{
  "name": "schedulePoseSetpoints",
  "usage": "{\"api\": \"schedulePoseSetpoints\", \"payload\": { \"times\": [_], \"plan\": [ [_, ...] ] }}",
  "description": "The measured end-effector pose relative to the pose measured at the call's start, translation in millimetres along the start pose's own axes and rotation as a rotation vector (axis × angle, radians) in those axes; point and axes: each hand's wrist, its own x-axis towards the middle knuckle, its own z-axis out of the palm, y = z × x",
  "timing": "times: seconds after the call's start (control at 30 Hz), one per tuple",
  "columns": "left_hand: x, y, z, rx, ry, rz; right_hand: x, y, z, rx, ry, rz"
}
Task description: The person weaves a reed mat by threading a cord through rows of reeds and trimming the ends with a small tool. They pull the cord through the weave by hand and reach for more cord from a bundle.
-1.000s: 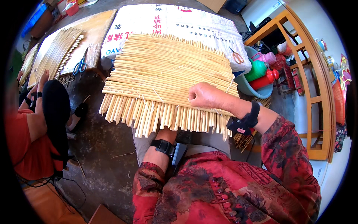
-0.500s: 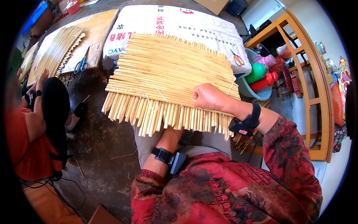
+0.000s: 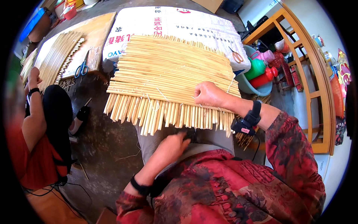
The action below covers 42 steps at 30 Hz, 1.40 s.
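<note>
A mat of pale straw-coloured sticks (image 3: pixel 167 71), tied with white string (image 3: pixel 154 104), lies in front of me on a table covered by a white woven sack (image 3: pixel 201 26). Along its near edge, crosswise sticks (image 3: pixel 149 117) jut out toward my lap. My right hand (image 3: pixel 209 94) rests closed on the mat near that edge; whatever its fingers pinch is hidden. Above my lap, below the stick ends and apart from them, is my left hand (image 3: pixel 172 145), its fingers smeared by motion. Orange-handled scissors (image 3: pixel 236 56) lie on the sack at the right.
To the left, another person (image 3: pixel 35 123) sits by a wooden board (image 3: pixel 102 28) bearing a second stick mat (image 3: pixel 59 52) and blue-handled scissors (image 3: pixel 82 69). A basin (image 3: pixel 265 89) with green and red bottles stands at right, beside a wooden frame (image 3: pixel 309 89).
My left hand has come out from under the mat's near edge, moving down toward my lap. My right hand stays closed on the mat. The other person's hand has shifted.
</note>
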Motion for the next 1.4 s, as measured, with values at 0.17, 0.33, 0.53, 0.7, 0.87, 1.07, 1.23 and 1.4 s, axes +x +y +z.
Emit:
{"api": "schedulePoseSetpoints", "payload": {
  "times": [0.17, 0.33, 0.53, 0.7, 0.87, 1.07, 1.23, 1.4],
  "plan": [
    [-36.4, 44.8, -61.6, 0.056, 0.086, 0.158, 6.3, -3.6, 1.8, -0.275, 0.017, -0.049],
    [12.0, 52.3, -81.2, 0.304, 0.495, 0.284, 9.8, -7.8, -2.2, -0.468, -0.016, -0.063],
    [63.8, 14.2, -52.4, 0.601, 0.55, 0.39, 6.3, -24.9, -6.5, -0.044, -0.154, 0.235],
    [65.5, 10.0, -48.2, 0.576, 0.577, 0.446, 6.2, -11.1, -11.7, 0.258, -0.238, 0.246],
    [63.4, 8.9, -45.3, 0.564, 0.565, 0.438, 9.1, -2.5, -10.2, 0.365, -0.279, 0.279],
    [62.9, 4.3, -43.8, 0.526, 0.559, 0.446, 12.9, -5.0, -4.5, 0.205, -0.215, 0.247],
    [61.5, 4.3, -42.7, 0.523, 0.565, 0.433, 11.3, -9.5, -7.4, 0.129, -0.25, 0.17],
    [61.7, 5.2, -42.6, 0.512, 0.569, 0.435, -1.5, 1.1, -8.3, 0.206, -0.283, 0.078]
  ]
}}
